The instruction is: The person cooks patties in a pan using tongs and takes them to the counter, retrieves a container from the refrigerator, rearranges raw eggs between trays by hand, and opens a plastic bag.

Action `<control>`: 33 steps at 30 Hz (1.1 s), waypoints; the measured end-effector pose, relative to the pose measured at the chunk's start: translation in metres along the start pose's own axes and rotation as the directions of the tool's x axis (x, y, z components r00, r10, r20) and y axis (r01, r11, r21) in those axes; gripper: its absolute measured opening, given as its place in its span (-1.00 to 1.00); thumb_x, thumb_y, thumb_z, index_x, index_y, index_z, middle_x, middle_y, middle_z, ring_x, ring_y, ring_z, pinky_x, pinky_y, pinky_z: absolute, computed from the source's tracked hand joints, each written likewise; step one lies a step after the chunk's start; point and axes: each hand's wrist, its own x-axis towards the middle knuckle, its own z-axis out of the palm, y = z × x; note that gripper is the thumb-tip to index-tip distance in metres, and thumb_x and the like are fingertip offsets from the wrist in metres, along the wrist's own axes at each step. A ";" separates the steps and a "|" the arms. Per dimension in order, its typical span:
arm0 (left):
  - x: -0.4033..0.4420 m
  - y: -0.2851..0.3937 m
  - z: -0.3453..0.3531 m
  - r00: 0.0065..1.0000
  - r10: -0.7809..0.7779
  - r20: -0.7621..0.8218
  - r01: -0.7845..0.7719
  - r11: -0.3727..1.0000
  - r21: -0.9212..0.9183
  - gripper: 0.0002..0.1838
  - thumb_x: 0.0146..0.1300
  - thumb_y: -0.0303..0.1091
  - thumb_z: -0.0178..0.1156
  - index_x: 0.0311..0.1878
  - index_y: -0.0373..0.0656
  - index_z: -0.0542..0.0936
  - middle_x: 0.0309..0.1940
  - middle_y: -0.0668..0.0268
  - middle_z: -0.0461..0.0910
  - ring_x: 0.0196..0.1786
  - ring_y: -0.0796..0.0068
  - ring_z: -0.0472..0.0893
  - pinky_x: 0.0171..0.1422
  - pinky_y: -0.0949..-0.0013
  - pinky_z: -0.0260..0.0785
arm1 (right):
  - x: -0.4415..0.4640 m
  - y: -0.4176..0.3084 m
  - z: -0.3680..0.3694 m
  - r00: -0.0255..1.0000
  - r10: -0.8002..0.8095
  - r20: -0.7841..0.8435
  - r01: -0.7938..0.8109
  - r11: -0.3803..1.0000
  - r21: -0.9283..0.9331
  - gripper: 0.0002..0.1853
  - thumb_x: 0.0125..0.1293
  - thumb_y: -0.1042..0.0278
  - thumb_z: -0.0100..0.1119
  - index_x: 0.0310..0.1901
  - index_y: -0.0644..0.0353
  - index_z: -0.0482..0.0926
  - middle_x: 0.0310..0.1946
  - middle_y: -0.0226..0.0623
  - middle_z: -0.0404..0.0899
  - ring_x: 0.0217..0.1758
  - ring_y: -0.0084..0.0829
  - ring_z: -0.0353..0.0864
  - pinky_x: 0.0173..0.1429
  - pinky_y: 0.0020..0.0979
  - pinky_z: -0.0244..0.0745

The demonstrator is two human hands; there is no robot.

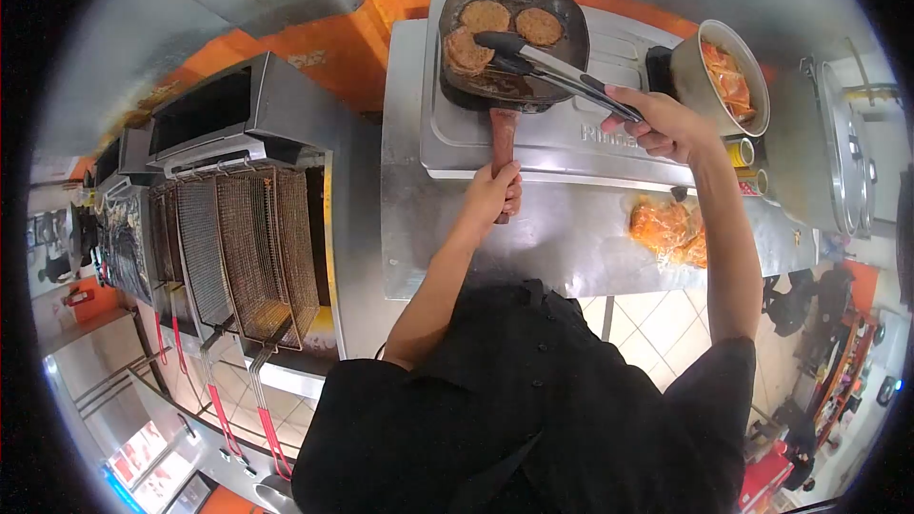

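A dark square frying pan (pixel 562 76) sits on a gas stove (pixel 562 138), with three browned patties in it. My left hand (pixel 490 192) is wrapped round the pan's reddish-brown handle (pixel 504 128). In my right hand (pixel 662 119) are metal tongs (pixel 562 74) with black tips, reaching over the pan from the right. The tips lie at the left patty (pixel 467 51); whether they grip it I cannot tell. Behind them are another patty (pixel 486 15) and a right-hand patty (pixel 540 27).
Right of the stove stands a pot (pixel 693 67) of orange-red food. Clear bags of orange food (pixel 662 227) lie on the steel counter (pixel 552 247), near two small cans (pixel 740 152). Left are fryer baskets (pixel 252 252) with red-handled grips. A large lidded pot (pixel 809 162) stands far right.
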 end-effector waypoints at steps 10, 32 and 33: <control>-0.006 0.008 0.004 0.999 -0.040 -0.014 0.040 0.999 -0.007 -0.75 0.30 -0.23 0.01 -0.41 -0.17 0.29 -0.72 0.50 0.18 -0.74 0.67 0.18 -0.63 0.51 0.04 | 0.037 0.017 0.005 0.980 -0.186 -0.063 0.172 0.968 -0.183 -0.41 0.16 -0.21 0.05 -0.23 0.30 0.55 -0.80 -0.68 0.03 -0.82 -0.72 -0.07 -0.71 -0.57 -0.25; 0.003 -0.004 0.000 1.000 0.010 0.025 -0.008 0.997 -0.071 -0.75 0.29 -0.23 0.02 -0.41 -0.17 0.29 -0.72 0.50 0.18 -0.74 0.68 0.17 -0.64 0.51 0.02 | -0.013 -0.012 -0.014 0.998 0.066 0.003 -0.065 0.993 -0.100 -0.49 0.24 -0.12 0.00 -0.34 0.30 0.56 -0.83 -0.71 -0.01 -0.85 -0.79 -0.14 -0.79 -0.61 -0.29; 0.002 -0.002 0.000 1.000 -0.007 0.021 0.008 0.998 -0.070 -0.75 0.29 -0.23 0.02 -0.41 -0.17 0.29 -0.73 0.50 0.18 -0.74 0.68 0.16 -0.64 0.51 0.02 | -0.007 -0.009 -0.013 0.998 0.063 0.003 -0.063 0.993 -0.100 -0.49 0.24 -0.12 0.00 -0.34 0.30 0.56 -0.83 -0.71 -0.01 -0.85 -0.79 -0.14 -0.79 -0.61 -0.29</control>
